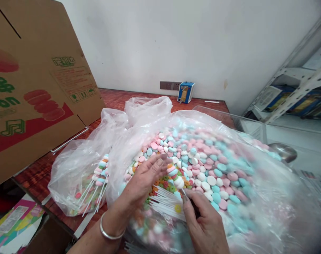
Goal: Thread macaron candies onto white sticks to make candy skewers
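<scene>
My right hand [206,220] pinches the white stick of a candy skewer [173,173], threaded with white, blue, pink and orange pieces. Close beside the top of the skewer, my left hand [147,173] has its fingers stretched out, slightly blurred. A bundle of white sticks [167,203] lies under the hands, next to orange, green and red ring-shaped candies [162,181]. Around them spread many pink, blue and white round candies [212,180] in a large clear plastic bag [271,197]. Several more candy skewers [101,171] lie to the left.
A big printed cardboard box [43,81] stands at the left on the reddish wooden table [112,94]. At the back, a blue box [186,92] sits by a wall socket strip [168,85]. To the right are a metal bowl [283,151], a clear bin [247,125] and a white shelf [295,98].
</scene>
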`<state>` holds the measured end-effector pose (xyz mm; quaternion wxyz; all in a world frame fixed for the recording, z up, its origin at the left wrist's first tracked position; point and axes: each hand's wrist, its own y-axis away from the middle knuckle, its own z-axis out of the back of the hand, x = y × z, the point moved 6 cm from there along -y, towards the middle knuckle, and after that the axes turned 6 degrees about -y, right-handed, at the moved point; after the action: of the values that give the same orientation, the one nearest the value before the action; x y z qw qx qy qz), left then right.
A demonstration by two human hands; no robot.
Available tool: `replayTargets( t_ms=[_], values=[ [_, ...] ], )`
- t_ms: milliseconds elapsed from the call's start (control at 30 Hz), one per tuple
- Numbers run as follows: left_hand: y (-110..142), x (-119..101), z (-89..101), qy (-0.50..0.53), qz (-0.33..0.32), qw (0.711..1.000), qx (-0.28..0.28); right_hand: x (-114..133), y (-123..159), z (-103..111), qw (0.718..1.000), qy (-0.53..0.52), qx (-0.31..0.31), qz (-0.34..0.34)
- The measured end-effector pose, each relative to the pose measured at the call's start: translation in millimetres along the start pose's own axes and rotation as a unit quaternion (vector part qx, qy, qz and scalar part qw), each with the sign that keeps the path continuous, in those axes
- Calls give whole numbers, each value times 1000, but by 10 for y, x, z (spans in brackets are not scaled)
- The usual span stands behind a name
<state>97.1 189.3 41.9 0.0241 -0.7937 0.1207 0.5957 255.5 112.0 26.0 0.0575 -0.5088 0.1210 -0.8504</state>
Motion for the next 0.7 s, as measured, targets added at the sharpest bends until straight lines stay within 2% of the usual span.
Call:
replayTargets(
  t_ms=[100, 200, 300, 467, 700],
  values=[
    [58, 96, -289, 180, 48, 982, 37, 41, 38, -47, 999, 20, -9, 32],
    [67, 128, -376, 244, 33, 969, 10, -6, 120, -61, 998, 47, -34, 18],
    [85, 153, -404, 247, 15, 969, -3, -29, 195, -78, 996, 74, -42, 18],
    [165, 204, -500, 236, 17, 972, 9, 13, 231, -96, 992, 112, -44, 33],
    [235, 316, -630, 226, 26, 974, -5, 22, 200, -99, 993, 109, -40, -5]
  ],
)
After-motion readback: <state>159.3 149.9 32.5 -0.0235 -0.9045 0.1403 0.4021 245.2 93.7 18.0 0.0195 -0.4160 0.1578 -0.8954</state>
